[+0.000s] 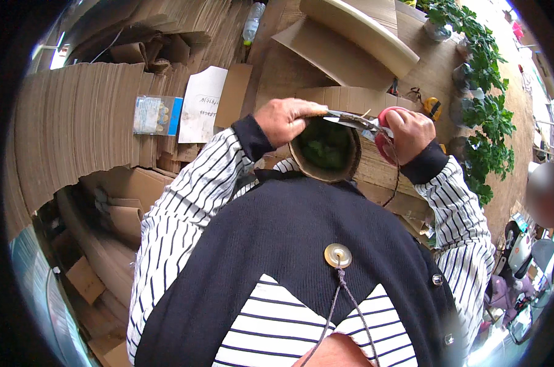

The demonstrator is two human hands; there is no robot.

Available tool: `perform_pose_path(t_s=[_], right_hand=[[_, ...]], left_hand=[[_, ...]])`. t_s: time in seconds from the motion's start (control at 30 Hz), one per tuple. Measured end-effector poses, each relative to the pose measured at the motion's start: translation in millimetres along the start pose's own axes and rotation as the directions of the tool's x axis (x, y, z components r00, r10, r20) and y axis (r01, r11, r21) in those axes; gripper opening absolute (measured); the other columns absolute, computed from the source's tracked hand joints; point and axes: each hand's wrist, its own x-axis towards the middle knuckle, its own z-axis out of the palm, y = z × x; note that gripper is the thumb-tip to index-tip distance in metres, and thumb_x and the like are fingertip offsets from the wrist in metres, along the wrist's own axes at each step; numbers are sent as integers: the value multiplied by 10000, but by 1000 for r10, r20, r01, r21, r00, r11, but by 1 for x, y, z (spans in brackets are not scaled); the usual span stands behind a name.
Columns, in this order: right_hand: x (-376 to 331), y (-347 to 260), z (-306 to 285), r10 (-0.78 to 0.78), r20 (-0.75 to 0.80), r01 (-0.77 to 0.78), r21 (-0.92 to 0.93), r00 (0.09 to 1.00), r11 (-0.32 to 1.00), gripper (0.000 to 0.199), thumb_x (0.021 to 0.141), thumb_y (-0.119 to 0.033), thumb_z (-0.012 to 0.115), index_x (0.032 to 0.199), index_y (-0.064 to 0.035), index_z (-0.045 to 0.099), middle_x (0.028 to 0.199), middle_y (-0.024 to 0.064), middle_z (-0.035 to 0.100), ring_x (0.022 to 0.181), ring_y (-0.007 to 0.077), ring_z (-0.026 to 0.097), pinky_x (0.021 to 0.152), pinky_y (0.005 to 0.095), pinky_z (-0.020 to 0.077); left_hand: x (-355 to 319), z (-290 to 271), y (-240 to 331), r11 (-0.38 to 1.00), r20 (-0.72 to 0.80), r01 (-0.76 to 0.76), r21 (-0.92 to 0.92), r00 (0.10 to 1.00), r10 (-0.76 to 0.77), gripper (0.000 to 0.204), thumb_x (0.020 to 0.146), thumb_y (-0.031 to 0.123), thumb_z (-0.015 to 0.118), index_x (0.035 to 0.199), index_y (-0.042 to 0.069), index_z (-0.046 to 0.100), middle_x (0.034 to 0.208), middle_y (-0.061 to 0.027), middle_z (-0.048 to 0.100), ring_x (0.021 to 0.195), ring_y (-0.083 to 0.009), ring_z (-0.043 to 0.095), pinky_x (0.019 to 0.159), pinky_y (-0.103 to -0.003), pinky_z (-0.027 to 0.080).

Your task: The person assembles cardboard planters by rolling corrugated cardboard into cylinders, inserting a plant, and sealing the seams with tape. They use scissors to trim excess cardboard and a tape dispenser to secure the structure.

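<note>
My right hand (410, 131) is closed round the red handles of a pair of scissors (381, 144). The blades point left, lying across the far rim of a round cardboard sleeve (326, 175). Green leaves (323, 150) show inside the sleeve, close to my chest. My left hand (288, 119) grips the sleeve's far left rim, its fingers stretched toward the blade tips. Whether the fingers also hold a stem or leaf is hidden. A thin dark cord (397, 183) hangs down from the scissors.
Stacked flat cardboard (87, 128) stands at left, with a written white sheet (202, 104) and a blue-edged packet (157, 115) on it. Ahead lie an open carton (338, 49), a plastic bottle (252, 24) and a yellow tape measure (432, 108). Leafy potted plants (488, 116) line the right.
</note>
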Motion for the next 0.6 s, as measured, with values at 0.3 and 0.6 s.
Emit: perform_pose_path(t_s=[0.3, 0.6], right_hand=[[10, -7, -8, -58, -56, 56, -27, 997, 998, 247, 697, -161, 706, 882, -78, 565, 913, 122, 647, 902, 315, 641, 781, 415, 518], [-7, 16, 10, -3, 39, 3, 6, 999, 1000, 177, 735, -243, 697, 843, -134, 609, 781, 65, 660, 651, 286, 653, 572, 401, 521]], left_hand=[[-24, 40, 2, 993, -306, 105, -47, 945, -114, 442, 805, 41, 543, 1244, 48, 599, 1240, -185, 613, 1164, -317, 582, 1025, -372, 442], [-8, 38, -51, 949, -175, -265, 168, 940, 294, 344, 685, 78, 646, 1017, -12, 641, 1036, -187, 634, 961, -322, 615, 905, -415, 502]])
